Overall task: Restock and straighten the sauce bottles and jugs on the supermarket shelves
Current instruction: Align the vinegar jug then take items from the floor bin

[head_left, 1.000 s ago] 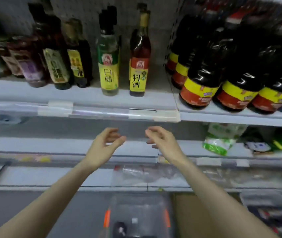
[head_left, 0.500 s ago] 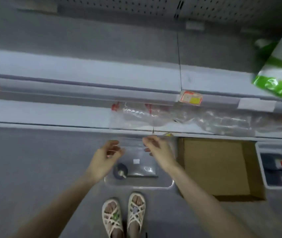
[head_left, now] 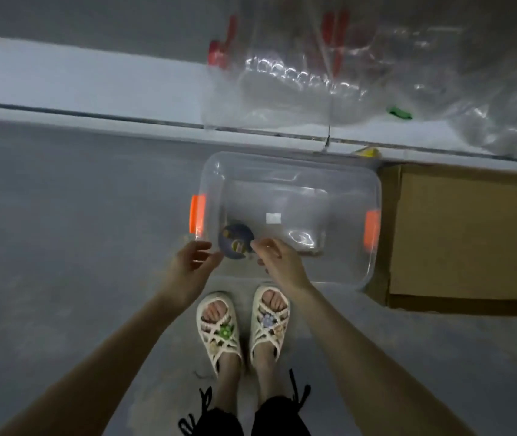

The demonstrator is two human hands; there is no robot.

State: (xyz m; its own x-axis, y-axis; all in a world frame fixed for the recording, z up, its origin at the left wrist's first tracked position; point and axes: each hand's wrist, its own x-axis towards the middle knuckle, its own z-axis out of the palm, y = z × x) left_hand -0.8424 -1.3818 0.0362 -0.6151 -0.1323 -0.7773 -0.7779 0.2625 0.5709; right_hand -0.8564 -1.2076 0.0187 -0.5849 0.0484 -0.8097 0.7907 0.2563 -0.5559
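Note:
A clear plastic bin [head_left: 339,184] with orange side handles stands on the grey floor below me. One dark bottle [head_left: 236,240] stands in its near left corner, seen from above. My left hand [head_left: 192,262] hovers just left of the bottle, fingers apart and empty. My right hand [head_left: 277,258] is just right of the bottle, fingers curled loosely, holding nothing. Neither hand touches the bottle as far as I can see.
The bottom shelf edge [head_left: 93,89] runs across the top, with clear plastic wrap [head_left: 313,73] lying on it. An open cardboard box [head_left: 464,234] sits on the floor right of the bin. My sandalled feet [head_left: 241,322] stand just behind the bin.
My view has dropped from the stocked shelves down to the floor. Both hands have come down to the bin, either side of the dark bottle.

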